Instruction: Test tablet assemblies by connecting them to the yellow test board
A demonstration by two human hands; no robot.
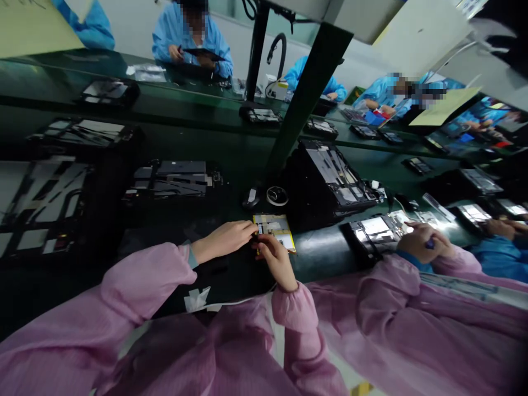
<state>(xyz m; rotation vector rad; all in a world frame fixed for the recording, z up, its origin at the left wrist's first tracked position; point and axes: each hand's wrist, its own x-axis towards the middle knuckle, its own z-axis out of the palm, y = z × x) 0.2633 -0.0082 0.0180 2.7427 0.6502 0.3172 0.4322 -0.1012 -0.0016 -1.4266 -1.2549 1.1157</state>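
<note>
L hand (226,239) & R hand (279,263) meet at yellow-edged panel (273,224) — can't tell grip; prob. light, fragile — hold by edges.

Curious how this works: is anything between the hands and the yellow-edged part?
Nothing visible: the left hand and right hand are at the left side of the yellow-edged part; fingertip detail is unclear.

A dark green bench (319,245) stretches across the view, its surface catching a pale sheen right of centre. A broad green post (308,91) slants upward from it. Beyond stands a white wall (136,22) with pale greenish glass (307,34); below, the light floor (344,371) bears a yellow marking (361,389).
</note>
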